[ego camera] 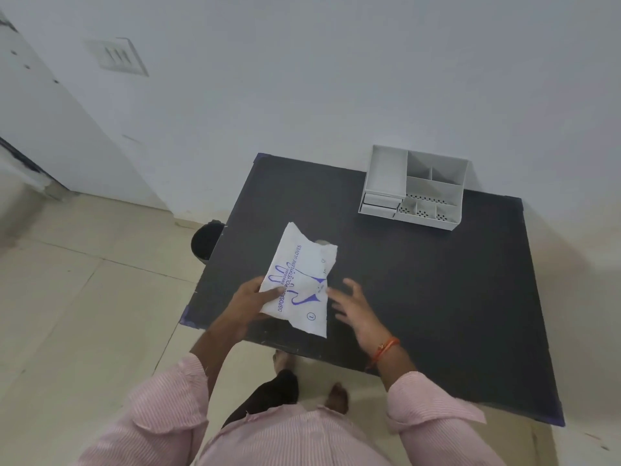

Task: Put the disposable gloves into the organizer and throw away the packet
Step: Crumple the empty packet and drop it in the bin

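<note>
A white packet of disposable gloves with blue print is held just above the near left part of the black table. My left hand grips the packet's lower left edge, thumb on top. My right hand hovers just right of the packet, fingers spread, holding nothing. The packet's far end looks torn and crumpled. A white organizer with several compartments stands at the table's far right corner, against the wall; its compartments look empty.
A black bin stands on the tiled floor beside the table's left edge, partly hidden by the tabletop. A white wall runs behind the table. My feet show below the table's near edge.
</note>
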